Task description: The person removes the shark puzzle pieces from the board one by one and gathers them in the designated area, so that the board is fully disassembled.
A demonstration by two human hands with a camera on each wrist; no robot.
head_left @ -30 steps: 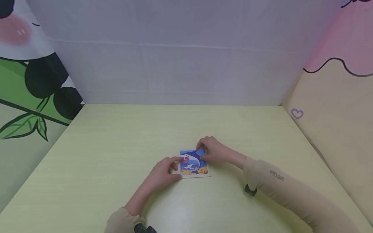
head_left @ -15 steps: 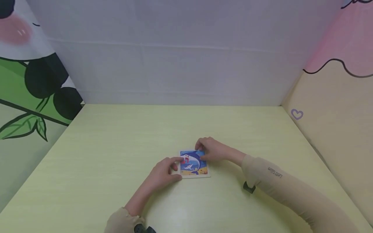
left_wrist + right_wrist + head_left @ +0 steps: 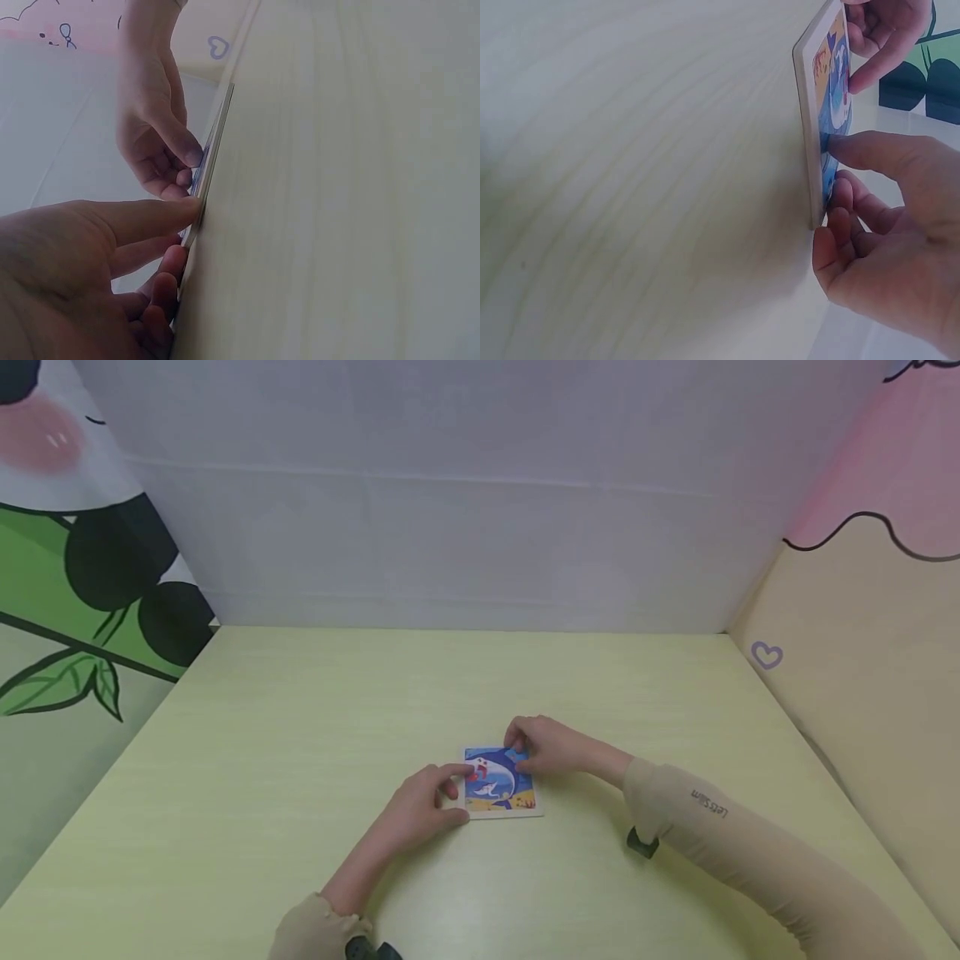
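Hands: both on the board [image 3: 510,815], approx. level w/ each other, one per side.
L hand [image 3: 420,806]: thumb & index spread, index tip on pic's left side, thumb at near-left corner; other fingers curled. Firm grip or just steadying, can't tell.
R hand [image 3: 558,746]: half-closed, pinches far-right corner; thumb on pic, fingers curled at far edge.
Board: flat on table [image 3: 337,710], approx. centre L–R, betw. hands.
Board edges: near edge & near-right corner uncovered; far-right & near-left corners under fingers.
Rim & contents: pale rim, widest at near side, holds sea pic [image 3: 491,787] w/ blue-white dolphin. Loose or fixed, can't tell.
Table room: wide stretches L & R of board; far side runs back to grey-white wall [image 3: 450,543].
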